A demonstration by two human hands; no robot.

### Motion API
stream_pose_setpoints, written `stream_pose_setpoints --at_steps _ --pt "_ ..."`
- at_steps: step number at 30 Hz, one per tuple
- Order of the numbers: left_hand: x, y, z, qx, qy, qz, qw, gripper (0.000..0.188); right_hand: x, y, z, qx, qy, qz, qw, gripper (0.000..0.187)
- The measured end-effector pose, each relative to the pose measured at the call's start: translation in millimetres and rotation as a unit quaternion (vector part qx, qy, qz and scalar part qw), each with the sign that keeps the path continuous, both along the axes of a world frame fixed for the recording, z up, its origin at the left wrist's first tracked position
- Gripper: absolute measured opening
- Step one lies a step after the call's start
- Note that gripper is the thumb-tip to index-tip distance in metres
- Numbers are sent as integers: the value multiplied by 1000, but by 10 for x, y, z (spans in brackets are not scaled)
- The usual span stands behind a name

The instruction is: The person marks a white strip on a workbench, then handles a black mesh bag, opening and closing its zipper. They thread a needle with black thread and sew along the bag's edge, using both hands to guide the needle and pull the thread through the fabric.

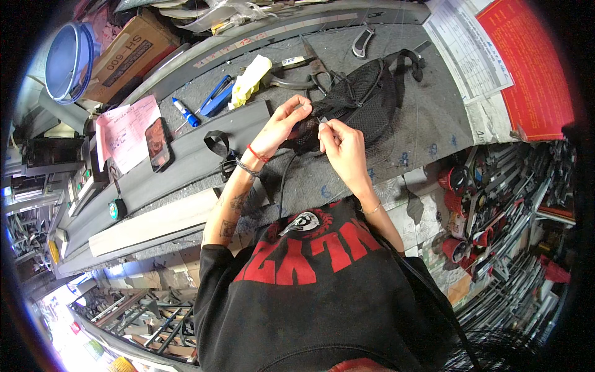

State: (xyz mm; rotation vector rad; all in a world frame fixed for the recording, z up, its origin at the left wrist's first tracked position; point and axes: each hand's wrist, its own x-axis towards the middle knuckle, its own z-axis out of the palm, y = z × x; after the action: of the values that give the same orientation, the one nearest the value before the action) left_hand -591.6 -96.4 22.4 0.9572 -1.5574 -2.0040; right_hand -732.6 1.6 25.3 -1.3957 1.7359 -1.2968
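Observation:
A black mesh item with straps (372, 93), perhaps a bag, lies on the grey worktop in front of me. My left hand (285, 124) pinches the near left edge of its mesh between thumb and fingers. Close beside it, my right hand (341, 146) is closed with thumb against forefinger at the same edge. A small pale piece shows by the right fingertips, too small to name. Just beyond my hands lie pliers (291, 82) with dark handles and a crumpled yellow cloth or paper (251, 79).
Left on the bench are a blue stapler (215, 97), a blue marker (185, 112), a phone (157, 144), pink paper (127, 130) and a tape measure (116, 209). A utility knife (363, 42) lies at the back. Metal profiles (155, 220) run along the front left; rods crowd the right.

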Motion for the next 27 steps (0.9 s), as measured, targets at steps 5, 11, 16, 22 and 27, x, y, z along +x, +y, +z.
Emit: stream_pose_setpoints --at_steps 5,11,16,22,27 --pt "-2 40 4 -32 -6 2 999 20 -21 -15 -8 -3 -2 13 1000 24" --pt "-3 42 7 -63 -4 8 998 22 -46 -11 26 7 -43 25 999 24" --pt "7 38 15 -47 15 -2 999 23 -53 -20 28 7 -42 33 999 23" --pt "2 13 -33 -60 18 -10 998 25 -60 -27 18 16 -33 34 999 22" --pt "-16 19 -70 -69 72 -19 995 27 -58 -40 22 18 -34 36 999 23"
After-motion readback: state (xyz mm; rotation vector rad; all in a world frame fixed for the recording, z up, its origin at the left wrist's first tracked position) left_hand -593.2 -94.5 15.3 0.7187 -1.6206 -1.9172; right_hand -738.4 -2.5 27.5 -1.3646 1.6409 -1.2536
